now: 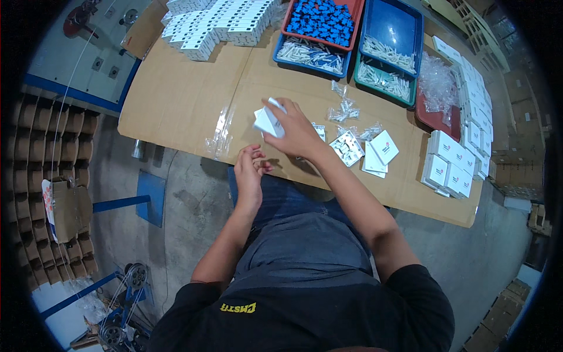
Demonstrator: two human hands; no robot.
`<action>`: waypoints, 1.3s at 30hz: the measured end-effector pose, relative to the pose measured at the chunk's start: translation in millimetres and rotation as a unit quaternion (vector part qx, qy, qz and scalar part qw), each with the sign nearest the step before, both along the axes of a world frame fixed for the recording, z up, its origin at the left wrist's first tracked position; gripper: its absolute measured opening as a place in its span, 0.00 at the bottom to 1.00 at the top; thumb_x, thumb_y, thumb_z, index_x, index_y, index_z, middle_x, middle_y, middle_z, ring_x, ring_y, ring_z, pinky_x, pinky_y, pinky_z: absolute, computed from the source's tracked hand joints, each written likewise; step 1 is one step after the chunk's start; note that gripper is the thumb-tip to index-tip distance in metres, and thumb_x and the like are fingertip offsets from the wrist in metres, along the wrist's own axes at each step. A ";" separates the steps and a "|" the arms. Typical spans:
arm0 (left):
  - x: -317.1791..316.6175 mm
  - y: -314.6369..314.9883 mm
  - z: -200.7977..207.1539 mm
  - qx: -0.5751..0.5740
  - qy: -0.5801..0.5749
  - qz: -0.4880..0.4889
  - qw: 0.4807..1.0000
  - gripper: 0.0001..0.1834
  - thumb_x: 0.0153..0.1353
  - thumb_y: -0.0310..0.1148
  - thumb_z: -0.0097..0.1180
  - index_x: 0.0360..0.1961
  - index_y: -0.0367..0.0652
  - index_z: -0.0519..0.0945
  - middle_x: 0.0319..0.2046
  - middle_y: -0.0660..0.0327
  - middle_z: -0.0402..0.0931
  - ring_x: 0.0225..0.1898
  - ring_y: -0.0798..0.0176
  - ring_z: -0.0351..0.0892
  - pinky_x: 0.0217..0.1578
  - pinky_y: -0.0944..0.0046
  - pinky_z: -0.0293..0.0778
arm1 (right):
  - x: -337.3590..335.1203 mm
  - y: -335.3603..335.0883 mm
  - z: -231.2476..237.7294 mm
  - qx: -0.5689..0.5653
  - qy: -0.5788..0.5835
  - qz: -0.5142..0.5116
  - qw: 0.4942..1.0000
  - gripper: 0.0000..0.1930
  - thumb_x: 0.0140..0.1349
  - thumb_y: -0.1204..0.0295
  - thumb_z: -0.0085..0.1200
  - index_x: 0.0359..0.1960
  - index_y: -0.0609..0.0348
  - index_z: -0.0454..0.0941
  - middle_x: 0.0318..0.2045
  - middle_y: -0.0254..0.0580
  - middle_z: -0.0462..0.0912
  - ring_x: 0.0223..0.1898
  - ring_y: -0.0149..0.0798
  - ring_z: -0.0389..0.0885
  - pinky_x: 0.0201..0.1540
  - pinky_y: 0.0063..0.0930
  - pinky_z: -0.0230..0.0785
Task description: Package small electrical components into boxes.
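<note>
- Two hands busy here, both over the near edge of the cardboard-covered counter [176,100], about mid-frame.
- Right hand [293,132] is closed around a small white box [268,122], fingers wrapped over the top of it. The box sits tilted, its long side running roughly from lower left to upper right, poking out to the left of the knuckles.
- Left hand [249,170] is just below and a bit left of that box, fingers curled in loosely. Can't really tell if it's pinching something tiny or holding nothing at all.
- So the box lies up and slightly right from the left hand, near but not touching. The right hand is obviously the closer one, since it's the one holding it.
- Just right of the right wrist: a white square plate [347,148] with holes, a couple of flat white cards [381,149], and small clear bags [346,110] scattered above them.
- Far right edge has rows of finished white boxes [448,161]; the upper middle has another big pile of white boxes [217,23].
- Upper right: a red tray of blue parts [321,17] stacked on blue trays of white parts [387,56].
- Open room is mostly to the left of the hands: bare cardboard there, apart from a clear plastic strip [220,138]. The counter edge runs right under the left hand.
</note>
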State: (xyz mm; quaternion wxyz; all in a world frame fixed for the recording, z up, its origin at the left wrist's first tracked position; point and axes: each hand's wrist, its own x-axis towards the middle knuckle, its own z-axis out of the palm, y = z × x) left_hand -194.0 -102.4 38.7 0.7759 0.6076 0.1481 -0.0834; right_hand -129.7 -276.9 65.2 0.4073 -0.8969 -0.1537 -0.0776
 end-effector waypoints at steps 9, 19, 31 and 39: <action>4.2 -46.6 39.3 -0.336 0.230 -0.267 0.874 0.37 0.76 0.66 0.32 0.69 0.50 0.68 0.58 0.57 0.77 0.59 0.58 0.79 0.57 0.56 0.79 | -96.4 -42.5 30.9 0.061 -0.005 0.062 0.996 0.39 0.56 0.56 0.66 0.68 0.59 0.69 0.64 0.56 0.69 0.64 0.59 0.70 0.66 0.46 0.65; -17.9 -77.1 52.9 -0.244 0.234 -0.289 0.896 0.42 0.72 0.71 0.32 0.71 0.50 0.64 0.57 0.60 0.75 0.59 0.61 0.78 0.59 0.58 0.76 | -123.1 -59.0 18.4 0.065 -0.058 -0.002 0.996 0.37 0.61 0.54 0.66 0.67 0.60 0.70 0.67 0.58 0.70 0.65 0.60 0.71 0.66 0.48 0.65; -33.5 -88.5 51.5 -0.321 0.189 -0.234 0.898 0.32 0.76 0.61 0.42 0.69 0.51 0.68 0.58 0.61 0.75 0.60 0.62 0.76 0.58 0.57 0.76 | -124.3 -59.5 12.8 0.105 -0.122 -0.029 0.987 0.34 0.63 0.55 0.64 0.65 0.65 0.74 0.64 0.59 0.73 0.61 0.60 0.75 0.62 0.47 0.69; -35.6 -92.1 27.7 -0.329 0.199 -0.217 0.897 0.30 0.76 0.59 0.42 0.69 0.53 0.69 0.60 0.62 0.75 0.62 0.60 0.75 0.61 0.54 0.74 | -132.4 -60.0 -0.9 0.173 -0.067 -0.068 0.980 0.29 0.70 0.57 0.56 0.66 0.65 0.72 0.64 0.60 0.73 0.64 0.59 0.74 0.66 0.44 0.66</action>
